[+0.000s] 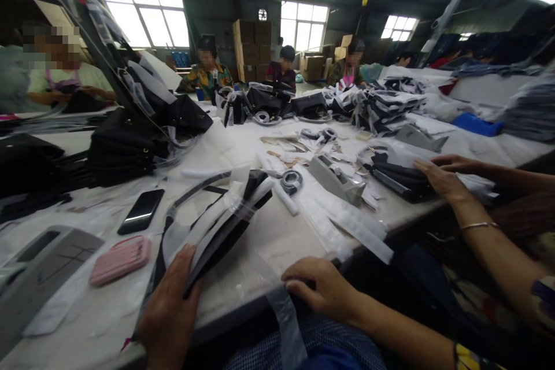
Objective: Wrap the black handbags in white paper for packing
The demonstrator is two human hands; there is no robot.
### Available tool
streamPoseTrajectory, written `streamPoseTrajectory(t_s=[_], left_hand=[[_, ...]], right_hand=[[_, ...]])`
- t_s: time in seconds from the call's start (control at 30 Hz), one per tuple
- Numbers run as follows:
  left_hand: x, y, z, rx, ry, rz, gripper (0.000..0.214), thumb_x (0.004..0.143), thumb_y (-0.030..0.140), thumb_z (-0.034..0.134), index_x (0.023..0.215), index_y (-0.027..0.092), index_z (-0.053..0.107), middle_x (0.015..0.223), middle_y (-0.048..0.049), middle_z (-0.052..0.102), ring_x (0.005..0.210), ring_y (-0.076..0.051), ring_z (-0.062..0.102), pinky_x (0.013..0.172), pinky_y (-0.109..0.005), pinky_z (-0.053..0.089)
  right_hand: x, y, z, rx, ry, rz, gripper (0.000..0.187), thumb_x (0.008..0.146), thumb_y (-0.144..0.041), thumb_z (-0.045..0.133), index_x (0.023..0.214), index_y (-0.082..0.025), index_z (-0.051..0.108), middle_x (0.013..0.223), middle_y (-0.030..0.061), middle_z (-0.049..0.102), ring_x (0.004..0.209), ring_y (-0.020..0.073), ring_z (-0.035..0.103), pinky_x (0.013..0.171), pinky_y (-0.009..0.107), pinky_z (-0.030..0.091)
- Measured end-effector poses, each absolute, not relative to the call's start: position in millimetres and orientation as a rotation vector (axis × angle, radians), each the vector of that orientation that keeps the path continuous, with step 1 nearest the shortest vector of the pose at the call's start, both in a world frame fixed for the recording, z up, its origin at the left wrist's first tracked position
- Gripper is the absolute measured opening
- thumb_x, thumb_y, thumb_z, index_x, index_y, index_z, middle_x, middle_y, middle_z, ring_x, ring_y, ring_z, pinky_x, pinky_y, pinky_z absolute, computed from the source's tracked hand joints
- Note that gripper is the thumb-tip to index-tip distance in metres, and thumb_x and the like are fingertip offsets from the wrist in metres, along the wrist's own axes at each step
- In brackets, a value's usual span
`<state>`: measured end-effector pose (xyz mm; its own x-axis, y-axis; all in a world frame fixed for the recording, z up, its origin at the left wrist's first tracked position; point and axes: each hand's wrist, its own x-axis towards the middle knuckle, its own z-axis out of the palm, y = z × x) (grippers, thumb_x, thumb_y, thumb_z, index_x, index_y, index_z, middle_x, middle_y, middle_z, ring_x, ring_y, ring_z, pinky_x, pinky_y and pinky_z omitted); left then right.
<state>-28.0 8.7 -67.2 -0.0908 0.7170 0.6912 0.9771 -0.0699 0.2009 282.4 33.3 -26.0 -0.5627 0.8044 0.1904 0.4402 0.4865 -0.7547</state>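
Note:
My left hand [171,306] is closed on the near end of a black bag [229,237], its fingers lying along the side. White padding sheets and clear plastic wrap show on the bag, and a wrapped strap [193,188] arches over its far side. At the table's front edge, my right hand [323,289] is curled, thumb and forefinger together against a strip of clear tape [284,321]. The strip hangs over the edge towards my lap. Left of the bag lie a black phone [141,211] and a pink case [120,259].
A grey tape dispenser [47,277] stands at left, another [336,179] beyond the bag. A coiled strap [291,181] and plastic strips [342,214] lie mid-table. At right, a co-worker's hands [446,176] rest on another black bag [401,176]. Black bags [269,101] are piled behind.

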Motion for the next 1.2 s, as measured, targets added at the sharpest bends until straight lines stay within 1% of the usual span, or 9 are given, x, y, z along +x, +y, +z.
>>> streamPoseTrajectory(t_s=[0.1, 0.2, 0.3, 0.37, 0.57, 0.67, 0.87, 1.0, 1.2], left_hand=[[-26.4, 7.9, -63.6, -1.802, -1.838, -0.968, 0.068, 0.092, 0.019, 0.062, 0.152, 0.033, 0.035, 0.142, -0.0025, 0.059, 0.114, -0.026, 0.067, 0.091, -0.037, 0.056], [-26.9, 7.8, -61.3, -1.761, -1.866, -0.996, 0.068, 0.091, 0.020, 0.064, 0.152, 0.033, 0.035, 0.142, -0.0023, 0.059, 0.114, -0.026, 0.067, 0.090, -0.035, 0.055], [-29.7, 9.2, -59.9, -1.722, -1.905, -1.026, 0.069, 0.090, 0.022, 0.065, 0.151, 0.034, 0.036, 0.141, -0.0016, 0.059, 0.116, -0.026, 0.066, 0.090, -0.034, 0.055], [-31.4, 10.4, -59.2, -1.711, -1.924, -1.056, 0.069, 0.090, 0.024, 0.066, 0.151, 0.034, 0.036, 0.142, -0.0015, 0.059, 0.118, -0.026, 0.065, 0.093, -0.035, 0.055], [-33.8, 11.9, -62.2, -1.675, -1.888, -1.091, 0.065, 0.092, 0.025, 0.063, 0.151, 0.035, 0.037, 0.140, -0.0022, 0.061, 0.114, -0.026, 0.067, 0.089, -0.036, 0.057], [-33.8, 12.0, -62.6, -1.657, -1.893, -1.110, 0.065, 0.092, 0.024, 0.063, 0.151, 0.035, 0.037, 0.140, -0.0024, 0.060, 0.114, -0.027, 0.067, 0.087, -0.036, 0.058], [-32.8, 11.6, -57.6, -1.648, -1.962, -1.138, 0.064, 0.090, 0.026, 0.065, 0.149, 0.034, 0.041, 0.140, -0.0031, 0.061, 0.115, -0.028, 0.067, 0.085, -0.036, 0.058], [-34.1, 11.5, -59.0, -1.659, -1.947, -1.135, 0.064, 0.090, 0.026, 0.065, 0.149, 0.034, 0.040, 0.141, -0.0031, 0.060, 0.117, -0.027, 0.065, 0.088, -0.035, 0.057], [-29.7, 19.8, -54.1, -1.706, -1.781, -1.117, 0.064, 0.090, 0.021, 0.065, 0.149, 0.029, 0.041, 0.139, -0.0056, 0.062, 0.118, -0.025, 0.065, 0.096, -0.034, 0.053]], right_hand=[[258.7, 56.1, -27.1, -1.099, -2.146, 0.639, 0.031, 0.099, -0.032, 0.052, 0.120, -0.018, 0.069, 0.121, 0.0116, 0.070, 0.115, 0.0238, 0.064, 0.102, 0.038, 0.049], [221.2, 69.5, -37.7, -1.036, -2.327, 0.583, 0.062, 0.090, -0.039, 0.065, 0.143, -0.010, 0.050, 0.152, 0.0219, 0.043, 0.142, 0.0338, 0.039, 0.116, 0.051, 0.035], [188.3, 67.3, -48.5, -0.977, -2.444, 0.636, 0.092, 0.080, -0.047, 0.075, 0.153, -0.008, 0.035, 0.161, 0.0263, 0.021, 0.149, 0.0407, 0.020, 0.119, 0.059, 0.025], [176.8, 65.5, -53.8, -0.980, -2.437, 0.662, 0.090, 0.080, -0.037, 0.075, 0.155, -0.011, 0.032, 0.163, 0.0248, 0.015, 0.150, 0.0411, 0.016, 0.119, 0.059, 0.024], [190.6, 97.0, -71.1, -1.104, -2.128, 0.796, 0.067, 0.081, 0.001, 0.047, 0.144, -0.021, 0.051, 0.157, 0.0157, 0.037, 0.136, 0.0268, 0.050, 0.110, 0.042, 0.045], [205.5, 110.0, -69.9, -1.261, -2.012, 0.756, 0.055, 0.082, -0.008, 0.059, 0.136, -0.020, 0.058, 0.152, 0.0161, 0.042, 0.138, 0.0293, 0.047, 0.114, 0.048, 0.040], [218.2, 99.4, -57.8, -1.272, -2.284, 0.169, 0.053, 0.086, -0.016, 0.066, 0.139, -0.018, 0.057, 0.164, 0.0162, 0.018, 0.152, 0.0368, 0.013, 0.120, 0.061, 0.018], [221.8, 100.7, -71.7, -1.337, -2.456, 0.300, 0.064, 0.092, -0.043, 0.063, 0.144, -0.007, 0.050, 0.156, 0.0256, 0.033, 0.149, 0.0387, 0.024, 0.119, 0.060, 0.023], [193.9, 112.1, -83.2, -0.983, -2.620, 0.382, 0.071, 0.095, -0.059, 0.051, 0.149, -0.014, 0.043, 0.157, 0.0208, 0.035, 0.148, 0.0344, 0.029, 0.120, 0.055, 0.023]])
